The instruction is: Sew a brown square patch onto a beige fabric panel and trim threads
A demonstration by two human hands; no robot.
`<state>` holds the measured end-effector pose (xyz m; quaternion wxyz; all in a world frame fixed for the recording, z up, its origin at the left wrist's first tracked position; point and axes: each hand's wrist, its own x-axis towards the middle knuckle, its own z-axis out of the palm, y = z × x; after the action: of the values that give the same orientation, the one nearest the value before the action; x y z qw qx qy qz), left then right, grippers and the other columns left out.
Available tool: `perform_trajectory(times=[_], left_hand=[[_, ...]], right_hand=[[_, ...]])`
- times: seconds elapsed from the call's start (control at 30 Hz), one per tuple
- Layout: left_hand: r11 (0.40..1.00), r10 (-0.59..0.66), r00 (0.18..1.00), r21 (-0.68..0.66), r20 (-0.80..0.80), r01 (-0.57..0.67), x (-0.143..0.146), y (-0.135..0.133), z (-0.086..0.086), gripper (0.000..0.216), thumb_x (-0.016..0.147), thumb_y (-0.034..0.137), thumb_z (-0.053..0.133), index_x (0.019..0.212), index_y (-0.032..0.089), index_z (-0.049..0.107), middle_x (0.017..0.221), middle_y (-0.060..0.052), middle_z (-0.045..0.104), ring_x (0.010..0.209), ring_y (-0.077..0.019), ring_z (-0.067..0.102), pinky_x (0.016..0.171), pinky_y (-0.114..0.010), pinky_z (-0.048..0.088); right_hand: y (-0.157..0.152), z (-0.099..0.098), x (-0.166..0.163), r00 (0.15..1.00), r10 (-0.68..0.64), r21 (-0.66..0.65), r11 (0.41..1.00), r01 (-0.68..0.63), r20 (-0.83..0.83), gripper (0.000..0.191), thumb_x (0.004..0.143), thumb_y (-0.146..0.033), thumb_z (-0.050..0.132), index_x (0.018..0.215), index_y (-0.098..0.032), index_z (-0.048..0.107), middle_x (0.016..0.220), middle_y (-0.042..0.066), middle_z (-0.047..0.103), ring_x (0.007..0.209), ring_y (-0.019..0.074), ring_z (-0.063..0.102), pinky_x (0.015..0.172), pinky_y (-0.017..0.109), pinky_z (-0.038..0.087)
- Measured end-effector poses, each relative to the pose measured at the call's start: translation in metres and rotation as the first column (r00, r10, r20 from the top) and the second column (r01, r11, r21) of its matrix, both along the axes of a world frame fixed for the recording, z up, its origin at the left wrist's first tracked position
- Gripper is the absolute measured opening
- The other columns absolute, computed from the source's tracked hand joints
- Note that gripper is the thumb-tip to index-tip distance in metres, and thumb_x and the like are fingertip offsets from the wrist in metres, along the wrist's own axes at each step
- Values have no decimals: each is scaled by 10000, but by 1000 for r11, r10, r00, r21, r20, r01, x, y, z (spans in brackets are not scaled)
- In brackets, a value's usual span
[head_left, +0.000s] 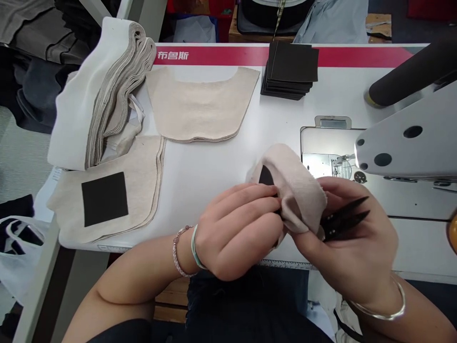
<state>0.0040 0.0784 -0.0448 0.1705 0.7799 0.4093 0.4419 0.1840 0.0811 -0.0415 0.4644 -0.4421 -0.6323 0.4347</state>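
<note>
Both hands hold a beige fabric piece [298, 181], bunched and folded over, in front of the sewing machine. My left hand [241, 228] pinches its left edge, where part of a black patch [265, 176] shows. On the other side, my right hand [353, 243] grips the fabric between thumb and fingers. Small black thread snips [344, 219] also rest in that hand, blades pointing up and right. What lies under the left fingertips is hidden.
The sewing machine [410, 138] stands at right, its needle area lit. A stack of black squares [293, 69] sits at the back. Beige cut pieces [203, 107] lie left of it. A black square [104, 198] lies on another pile, beside a folded fabric bundle [93, 95].
</note>
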Motion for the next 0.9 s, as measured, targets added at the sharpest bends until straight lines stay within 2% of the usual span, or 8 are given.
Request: perform_trajectory(times=[0.1,0.17,0.23,0.4,0.6,0.73,0.83,0.9], left_hand=[[993,-107,994,55,-1,107,1,5,-3,176,765,51,665,890,156,598,826,-84,752,898,-216,737,778,-287,651],[994,-79,996,77,34,76,3,6,-6,240,742,6,667,942,120,598,815,-110,743,857,-218,738,769,-287,649],[996,-59,996,76,63,54,5,7,-10,257,736,6,673,952,119,592,821,-116,736,834,-223,734,753,-308,651],[997,-74,991,-20,112,77,3,6,-15,198,763,40,650,867,171,544,807,-102,733,857,-245,734,727,-339,654],[994,-105,993,-34,45,106,-4,3,-12,238,738,65,704,709,201,510,860,-126,755,913,-278,735,751,-355,657],[994,-61,995,-90,75,68,-2,0,-13,212,726,54,699,822,191,570,884,-121,746,879,-266,737,728,-359,652],[988,28,980,-154,195,3,3,-2,-15,323,704,74,708,953,210,553,839,-61,725,733,-218,723,649,-349,634],[975,85,957,-223,278,-22,5,-3,-15,376,680,57,708,969,218,530,823,-25,699,701,-186,702,636,-325,611]], right_hand=[[5,4,1,1000,1,-153,988,-5,-28,589,643,18,682,1130,-305,604,761,-57,647,616,98,583,526,190,516],[7,6,1,1000,-6,-239,971,-1,-30,537,669,-6,676,1109,-304,594,726,-56,615,592,94,547,494,191,487],[7,7,1,999,17,-271,962,-25,-33,516,706,-57,678,1145,-301,555,757,-46,615,598,97,544,483,199,481],[2,6,0,992,52,-198,980,-28,117,694,676,-156,779,1278,-305,467,769,-48,570,581,104,536,461,230,480],[1,6,2,975,29,-145,989,3,220,631,749,-98,687,1306,-320,492,727,-51,631,522,106,520,431,263,442],[2,8,4,970,11,-122,992,19,243,659,722,-73,673,1311,-312,497,737,-54,650,511,96,503,437,260,438],[4,9,6,965,-16,-141,988,55,262,674,709,-52,664,1308,-318,506,744,-59,658,521,90,524,459,246,460],[6,9,6,972,-17,-192,979,64,234,655,715,-58,665,1297,-321,516,754,-50,661,541,103,554,468,253,476]])
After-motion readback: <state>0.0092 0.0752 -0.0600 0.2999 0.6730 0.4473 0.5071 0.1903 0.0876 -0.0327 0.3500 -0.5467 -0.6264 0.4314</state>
